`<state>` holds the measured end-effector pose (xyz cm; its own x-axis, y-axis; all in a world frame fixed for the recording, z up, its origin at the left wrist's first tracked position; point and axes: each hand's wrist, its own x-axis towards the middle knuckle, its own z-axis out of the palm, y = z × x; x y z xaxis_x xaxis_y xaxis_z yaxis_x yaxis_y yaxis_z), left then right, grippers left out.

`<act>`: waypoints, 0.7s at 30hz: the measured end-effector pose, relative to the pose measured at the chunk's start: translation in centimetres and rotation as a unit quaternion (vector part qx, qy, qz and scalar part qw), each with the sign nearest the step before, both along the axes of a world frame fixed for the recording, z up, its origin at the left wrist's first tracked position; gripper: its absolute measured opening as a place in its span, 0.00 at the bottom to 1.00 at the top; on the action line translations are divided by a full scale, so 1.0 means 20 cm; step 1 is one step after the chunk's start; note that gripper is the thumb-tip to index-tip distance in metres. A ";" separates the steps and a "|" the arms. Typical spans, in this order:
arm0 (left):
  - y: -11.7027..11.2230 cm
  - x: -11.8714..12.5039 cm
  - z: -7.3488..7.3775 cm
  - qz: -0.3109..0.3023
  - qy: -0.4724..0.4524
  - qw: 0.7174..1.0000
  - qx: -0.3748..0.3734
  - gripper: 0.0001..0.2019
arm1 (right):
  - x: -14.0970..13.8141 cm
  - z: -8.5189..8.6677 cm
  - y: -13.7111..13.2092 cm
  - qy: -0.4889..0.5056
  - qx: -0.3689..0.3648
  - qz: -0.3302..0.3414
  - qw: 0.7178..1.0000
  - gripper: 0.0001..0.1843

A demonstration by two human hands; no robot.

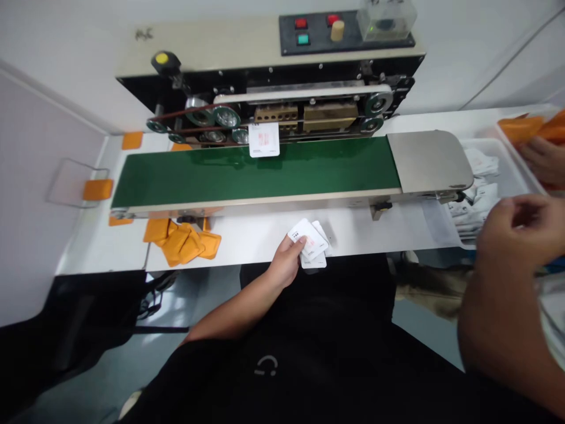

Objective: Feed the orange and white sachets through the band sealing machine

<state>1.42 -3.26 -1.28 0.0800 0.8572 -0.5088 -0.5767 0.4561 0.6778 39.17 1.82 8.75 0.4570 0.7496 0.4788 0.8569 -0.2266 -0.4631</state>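
Down at the near edge of the white table [247, 235], the left hand [286, 265] has its grip closed on a small fan of flat white paper packets [311, 242]. The right hand [516, 229] hangs in the air with curled fingers, and I cannot tell if its grip holds anything. It is near a white plastic tray [512, 171]. One white packet with red print [263, 139] sits on the long green belt [265, 171].

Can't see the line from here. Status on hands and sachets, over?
Left hand grips fanned white sachets at table edge. Right hand raised beside tray, grip unclear. One sachet on green belt under sealer. Co-worker's hand beyond tray.
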 end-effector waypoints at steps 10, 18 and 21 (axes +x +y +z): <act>0.04 0.10 0.13 -0.046 -0.034 0.997 0.049 0.27 | -0.77 -0.22 -0.17 0.505 -0.279 0.334 0.745 0.21; 0.04 0.07 0.15 -0.065 -0.051 0.996 0.044 0.28 | -0.71 -0.17 -0.13 0.519 -0.238 0.309 0.760 0.13; 0.04 0.05 0.14 -0.066 -0.046 0.996 0.031 0.28 | -0.65 -0.10 -0.11 0.492 -0.198 0.293 0.795 0.12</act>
